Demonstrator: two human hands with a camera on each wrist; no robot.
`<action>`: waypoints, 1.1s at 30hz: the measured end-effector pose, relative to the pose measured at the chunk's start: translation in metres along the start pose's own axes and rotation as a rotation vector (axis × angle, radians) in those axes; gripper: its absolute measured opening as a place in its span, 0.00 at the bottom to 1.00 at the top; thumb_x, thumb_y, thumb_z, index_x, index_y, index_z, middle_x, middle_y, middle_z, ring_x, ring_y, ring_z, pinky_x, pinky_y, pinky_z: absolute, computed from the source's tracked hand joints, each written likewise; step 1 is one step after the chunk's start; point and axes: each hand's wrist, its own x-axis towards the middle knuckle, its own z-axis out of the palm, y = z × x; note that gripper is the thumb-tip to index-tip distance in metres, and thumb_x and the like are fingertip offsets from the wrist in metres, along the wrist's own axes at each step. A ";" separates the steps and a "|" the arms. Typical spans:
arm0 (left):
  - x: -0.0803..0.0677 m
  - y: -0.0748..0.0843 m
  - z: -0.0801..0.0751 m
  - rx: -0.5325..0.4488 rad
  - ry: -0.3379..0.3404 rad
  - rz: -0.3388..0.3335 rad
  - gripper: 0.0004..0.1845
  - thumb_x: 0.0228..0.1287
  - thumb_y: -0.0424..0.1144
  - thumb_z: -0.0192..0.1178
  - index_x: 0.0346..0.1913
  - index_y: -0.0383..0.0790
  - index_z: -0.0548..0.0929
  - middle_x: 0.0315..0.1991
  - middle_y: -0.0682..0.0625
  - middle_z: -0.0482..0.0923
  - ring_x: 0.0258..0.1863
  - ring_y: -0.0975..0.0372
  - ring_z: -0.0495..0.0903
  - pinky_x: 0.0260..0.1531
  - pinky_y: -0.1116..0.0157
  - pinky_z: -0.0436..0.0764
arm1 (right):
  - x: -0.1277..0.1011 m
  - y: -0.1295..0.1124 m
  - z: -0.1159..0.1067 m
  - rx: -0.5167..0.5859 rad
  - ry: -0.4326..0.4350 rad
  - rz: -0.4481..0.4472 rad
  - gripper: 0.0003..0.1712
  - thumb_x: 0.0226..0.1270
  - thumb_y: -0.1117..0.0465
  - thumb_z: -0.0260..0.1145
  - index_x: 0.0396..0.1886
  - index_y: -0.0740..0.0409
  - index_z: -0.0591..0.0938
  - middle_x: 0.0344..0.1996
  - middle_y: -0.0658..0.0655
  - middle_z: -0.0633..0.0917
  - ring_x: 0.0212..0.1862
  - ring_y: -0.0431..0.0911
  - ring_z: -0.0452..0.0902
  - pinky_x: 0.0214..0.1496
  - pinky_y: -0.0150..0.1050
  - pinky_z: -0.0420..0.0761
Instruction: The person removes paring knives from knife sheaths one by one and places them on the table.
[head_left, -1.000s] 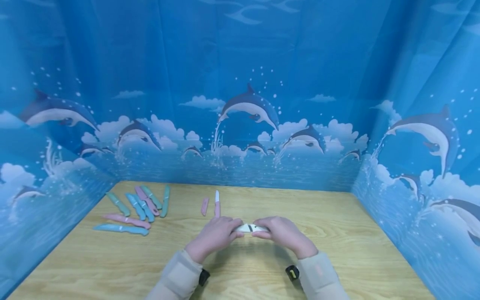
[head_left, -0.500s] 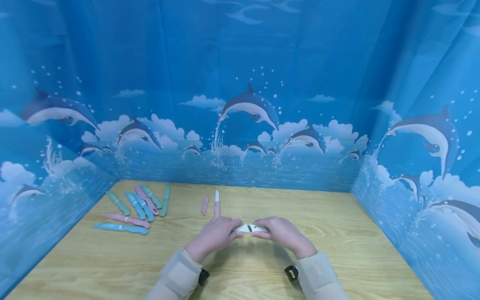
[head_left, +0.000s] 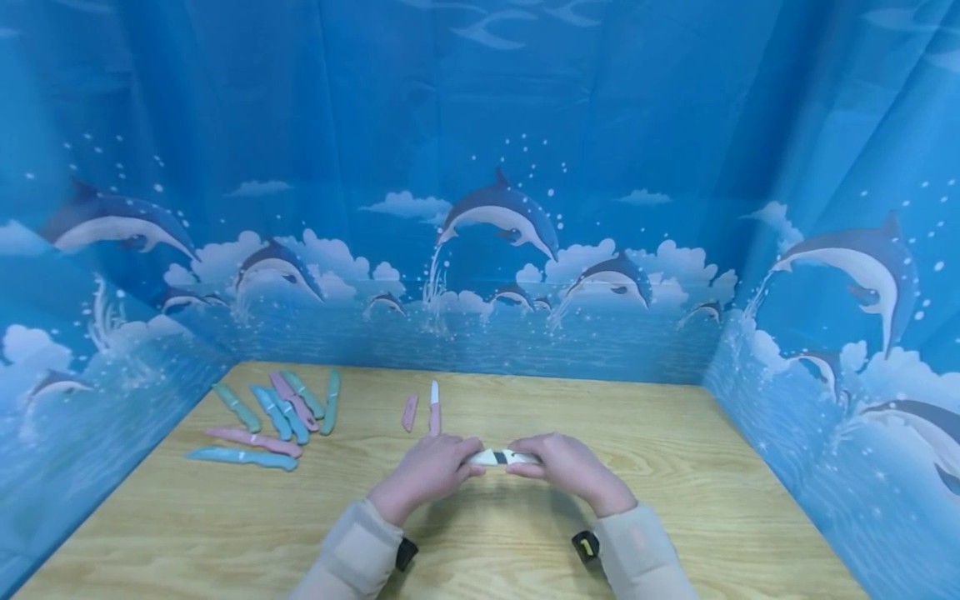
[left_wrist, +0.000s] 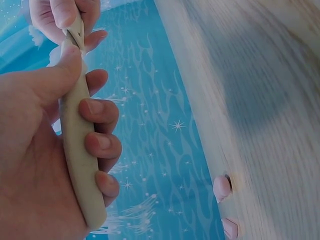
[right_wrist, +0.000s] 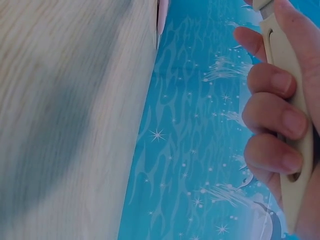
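My left hand (head_left: 431, 468) grips the cream handle of a paring knife (left_wrist: 79, 135), its fingers curled round it and the thumb along it. Opposite, my right hand (head_left: 573, 468) holds the cream slotted sheath (right_wrist: 281, 47) in curled fingers. Between handle and sheath a short strip of dark blade (head_left: 501, 457) shows; the rest of the blade is hidden in the sheath. Both hands are raised over the table, ends facing each other. Just beyond the left hand lies a bare-bladed pink knife (head_left: 435, 408), with its pink sheath (head_left: 409, 412) beside it.
Several sheathed knives in green, blue and pink lie at the table's left, including a blue knife (head_left: 243, 457) nearest the front and a green knife (head_left: 330, 402). A blue dolphin-print curtain (head_left: 480, 333) encloses the back and sides of the wooden table (head_left: 675, 467).
The dark strip between handle and sheath has widened slightly as the right hand shifted a little to the right. The other knives have stayed put.
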 end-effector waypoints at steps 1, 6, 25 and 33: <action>0.000 0.000 0.000 -0.004 -0.003 -0.002 0.09 0.66 0.48 0.59 0.42 0.48 0.80 0.28 0.57 0.79 0.27 0.67 0.75 0.31 0.66 0.76 | 0.000 0.000 0.000 0.000 -0.002 0.001 0.19 0.68 0.45 0.61 0.48 0.52 0.85 0.41 0.51 0.88 0.39 0.44 0.85 0.43 0.39 0.83; 0.000 0.001 -0.001 -0.015 -0.013 -0.010 0.09 0.66 0.48 0.59 0.43 0.48 0.80 0.29 0.57 0.80 0.28 0.66 0.76 0.32 0.65 0.76 | 0.000 0.001 -0.001 0.014 -0.009 0.006 0.20 0.69 0.44 0.60 0.48 0.52 0.85 0.42 0.51 0.88 0.41 0.44 0.85 0.44 0.40 0.83; -0.001 0.001 0.001 -0.020 -0.018 -0.021 0.09 0.66 0.48 0.59 0.41 0.49 0.80 0.27 0.58 0.78 0.26 0.69 0.73 0.31 0.67 0.75 | -0.002 0.003 0.002 0.028 0.005 -0.002 0.18 0.67 0.44 0.61 0.45 0.51 0.86 0.38 0.48 0.89 0.37 0.40 0.84 0.42 0.37 0.82; -0.001 0.000 -0.001 -0.017 -0.013 -0.020 0.08 0.65 0.48 0.60 0.40 0.48 0.80 0.27 0.58 0.79 0.26 0.68 0.74 0.31 0.66 0.75 | -0.002 0.006 0.001 0.023 0.007 0.003 0.18 0.67 0.44 0.61 0.46 0.50 0.86 0.39 0.48 0.89 0.38 0.41 0.84 0.43 0.37 0.82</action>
